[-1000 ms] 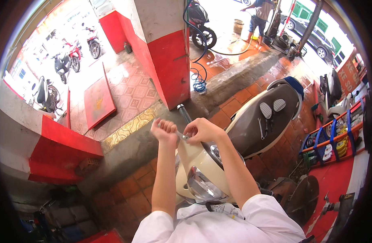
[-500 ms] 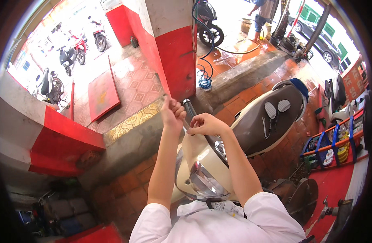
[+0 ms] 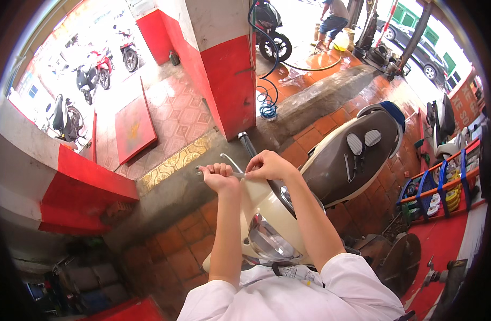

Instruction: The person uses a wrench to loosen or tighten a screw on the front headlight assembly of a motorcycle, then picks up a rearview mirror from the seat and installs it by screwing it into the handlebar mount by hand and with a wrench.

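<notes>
A cream scooter (image 3: pixel 245 199) stands in front of me, its front end closest. In my left hand (image 3: pixel 219 178), fingers curled closed, is a silver wrench (image 3: pixel 198 170); its ring end sticks out on the left and its shank reaches right. My right hand (image 3: pixel 271 167) pinches at the shank's other end, beside the base of the silver lever (image 3: pixel 230 159); its fingertips hide the contact point. Beyond the hands the black handlebar grip (image 3: pixel 247 144) points away. On the brown seat (image 3: pixel 331 179) lie two mirrors (image 3: pixel 355 143) and another wrench (image 3: pixel 349 167).
A red and white pillar (image 3: pixel 229 80) rises beyond the handlebar, with a coiled blue hose (image 3: pixel 267 107) beside it. At right stands an orange and blue rack (image 3: pixel 443 184) of bottles. A person (image 3: pixel 333 21) bends near buckets at the back. Parked motorbikes (image 3: pixel 87 80) stand outside at left.
My left hand has swung down toward me, turning the wrench and uncovering the lever. My right hand stays nearly in place. The person at the back has bent down.
</notes>
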The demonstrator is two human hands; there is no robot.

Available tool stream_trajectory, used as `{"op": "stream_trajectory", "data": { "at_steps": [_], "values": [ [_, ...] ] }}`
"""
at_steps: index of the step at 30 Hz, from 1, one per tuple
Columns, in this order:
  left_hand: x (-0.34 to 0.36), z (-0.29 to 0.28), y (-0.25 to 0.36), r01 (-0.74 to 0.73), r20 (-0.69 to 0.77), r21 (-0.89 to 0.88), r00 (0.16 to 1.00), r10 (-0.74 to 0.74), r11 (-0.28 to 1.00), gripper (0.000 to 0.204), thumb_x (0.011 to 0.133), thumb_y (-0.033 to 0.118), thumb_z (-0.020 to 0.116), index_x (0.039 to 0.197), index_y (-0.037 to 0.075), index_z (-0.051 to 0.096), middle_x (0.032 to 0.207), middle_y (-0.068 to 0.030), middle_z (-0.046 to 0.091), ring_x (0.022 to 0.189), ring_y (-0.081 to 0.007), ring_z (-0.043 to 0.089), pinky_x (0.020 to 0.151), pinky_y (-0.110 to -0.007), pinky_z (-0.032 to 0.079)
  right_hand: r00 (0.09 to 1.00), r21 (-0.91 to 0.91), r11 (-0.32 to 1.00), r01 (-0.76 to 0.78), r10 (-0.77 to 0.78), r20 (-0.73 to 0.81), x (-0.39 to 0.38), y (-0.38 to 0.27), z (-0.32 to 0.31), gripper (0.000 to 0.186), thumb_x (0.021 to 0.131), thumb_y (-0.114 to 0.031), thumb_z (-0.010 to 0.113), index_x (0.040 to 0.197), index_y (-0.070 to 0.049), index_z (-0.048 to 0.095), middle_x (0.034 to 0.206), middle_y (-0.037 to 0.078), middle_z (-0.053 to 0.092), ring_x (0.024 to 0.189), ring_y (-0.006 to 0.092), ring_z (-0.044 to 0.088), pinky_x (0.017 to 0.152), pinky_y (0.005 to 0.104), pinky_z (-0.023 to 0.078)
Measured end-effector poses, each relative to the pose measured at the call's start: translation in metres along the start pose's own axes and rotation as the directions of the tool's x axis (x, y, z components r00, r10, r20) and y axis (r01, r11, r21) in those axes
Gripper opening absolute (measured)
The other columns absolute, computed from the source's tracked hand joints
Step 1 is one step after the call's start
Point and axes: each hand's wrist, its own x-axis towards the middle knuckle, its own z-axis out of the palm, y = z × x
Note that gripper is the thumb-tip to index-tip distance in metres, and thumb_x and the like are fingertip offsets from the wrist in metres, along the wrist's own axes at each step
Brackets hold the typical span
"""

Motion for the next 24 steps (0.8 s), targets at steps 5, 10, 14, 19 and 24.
{"op": "stream_trajectory", "data": {
  "at_steps": [5,10,14,19,24],
  "values": [
    [0.043,0.025,-0.01,0.427,0.138,0.312,0.864,-0.485,0.849,0.044,0.104,0.037,0.036,0.066,0.016,0.032,0.055,0.0061,0.022,0.044,-0.0073,0.017,0.04,-0.024,0.015,0.998,-0.003,0.999,0.042,-0.042,-0.049,-0.003,-0.008,0.001,0.03,0.068,-0.026,0.077,0.081,0.0,0.069,0.065,0.002,0.06,0.063,0.0108,0.054,0.06,0.0283,0.045],
    [0.047,0.064,-0.035,0.456,0.173,0.767,0.53,-0.83,0.451,0.041,0.102,0.043,0.041,0.071,0.016,0.037,0.057,0.0077,0.023,0.046,-0.0054,0.019,0.042,-0.024,0.016,0.995,-0.069,0.998,-0.001,-0.006,-0.095,-0.001,-0.003,0.002,0.037,0.066,-0.031,0.079,0.072,0.001,0.063,0.065,0.005,0.059,0.063,0.0151,0.054,0.06,0.0314,0.046],
    [0.038,0.057,-0.029,0.444,0.174,0.719,0.63,-0.757,0.535,0.041,0.103,0.044,0.04,0.073,0.015,0.039,0.058,0.0071,0.024,0.046,-0.0049,0.02,0.042,-0.023,0.016,0.999,-0.055,0.998,-0.018,0.016,-0.048,-0.004,-0.006,-0.003,0.043,0.067,-0.038,0.08,0.079,0.002,0.069,0.078,0.013,0.069,0.071,0.0196,0.064,0.069,0.0318,0.051],
    [0.043,0.058,-0.011,0.478,0.193,0.654,0.643,-0.741,0.586,0.041,0.104,0.042,0.038,0.073,0.014,0.039,0.057,0.0065,0.024,0.045,-0.0053,0.02,0.041,-0.023,0.017,0.992,0.099,0.989,-0.109,0.102,0.073,-0.003,-0.013,-0.002,0.043,0.07,-0.039,0.081,0.085,0.0,0.072,0.077,0.008,0.069,0.068,0.0125,0.061,0.065,0.028,0.049],
    [0.038,0.055,-0.008,0.415,0.227,0.488,0.789,-0.571,0.768,0.036,0.104,0.035,0.04,0.074,0.014,0.04,0.057,0.0064,0.025,0.044,-0.0054,0.019,0.04,-0.024,0.016,0.995,0.147,0.986,-0.084,0.077,0.056,-0.006,-0.013,-0.002,0.04,0.073,-0.037,0.079,0.089,-0.001,0.072,0.076,0.004,0.069,0.067,0.0102,0.059,0.061,0.0256,0.047]
  ]
}}
